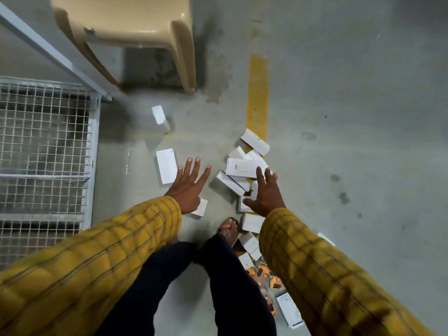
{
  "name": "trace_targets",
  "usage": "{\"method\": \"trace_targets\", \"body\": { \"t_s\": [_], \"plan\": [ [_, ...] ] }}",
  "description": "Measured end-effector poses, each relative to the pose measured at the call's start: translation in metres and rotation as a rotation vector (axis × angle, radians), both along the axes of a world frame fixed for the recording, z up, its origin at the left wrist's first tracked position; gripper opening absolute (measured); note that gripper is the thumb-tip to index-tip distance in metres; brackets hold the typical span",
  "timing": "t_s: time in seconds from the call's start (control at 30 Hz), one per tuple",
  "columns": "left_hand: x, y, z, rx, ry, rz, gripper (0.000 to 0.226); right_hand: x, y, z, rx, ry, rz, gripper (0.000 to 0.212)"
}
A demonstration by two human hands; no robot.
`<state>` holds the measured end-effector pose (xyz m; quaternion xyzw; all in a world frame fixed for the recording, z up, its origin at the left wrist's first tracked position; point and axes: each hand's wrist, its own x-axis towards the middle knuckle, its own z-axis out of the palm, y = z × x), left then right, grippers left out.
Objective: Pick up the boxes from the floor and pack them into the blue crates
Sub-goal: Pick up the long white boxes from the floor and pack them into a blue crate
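Note:
Several small white boxes lie scattered on the grey floor. A loose pile of white boxes [242, 167] sits at the centre, just ahead of my right hand [264, 190], which hovers over it with fingers spread and empty. My left hand [189, 186] is also open, fingers splayed, above the floor between a flat white box [166, 166] and a small box [200, 207] by my wrist. Another box [160, 117] stands further off. More boxes [251, 243] lie beside my foot. No blue crate is in view.
A beige plastic stool [135, 23] stands at the top. A wire-mesh cage [46, 151] fills the left side. A yellow floor line [258, 93] runs past the pile. Small orange and black items [260, 275] lie near my right leg.

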<state>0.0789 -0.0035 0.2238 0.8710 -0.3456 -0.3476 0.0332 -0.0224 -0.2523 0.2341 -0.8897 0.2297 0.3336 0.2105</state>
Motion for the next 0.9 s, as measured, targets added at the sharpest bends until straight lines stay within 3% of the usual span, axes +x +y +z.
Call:
{"method": "trace_targets", "body": {
  "t_s": [0.33, 0.6, 0.77, 0.83, 0.9],
  "plan": [
    [0.003, -0.037, -0.172, 0.01, 0.129, 0.087, 0.099, 0.035, -0.053, -0.193, -0.171, 0.123, 0.305, 0.116],
    [0.0, -0.061, -0.263, -0.037, -0.036, -0.048, 0.102, 0.065, -0.062, -0.298, -0.378, 0.052, 0.477, 0.109],
    [-0.003, -0.06, -0.282, -0.087, -0.204, -0.123, 0.105, 0.067, -0.06, -0.313, -0.357, -0.007, 0.443, 0.107],
    [-0.002, -0.063, -0.282, -0.088, -0.157, -0.096, 0.101, 0.07, -0.06, -0.31, -0.277, -0.035, 0.328, 0.108],
    [0.002, -0.066, -0.277, -0.151, 0.042, 0.066, 0.094, 0.076, -0.059, -0.302, -0.067, -0.089, 0.084, 0.111]
  ]
}}
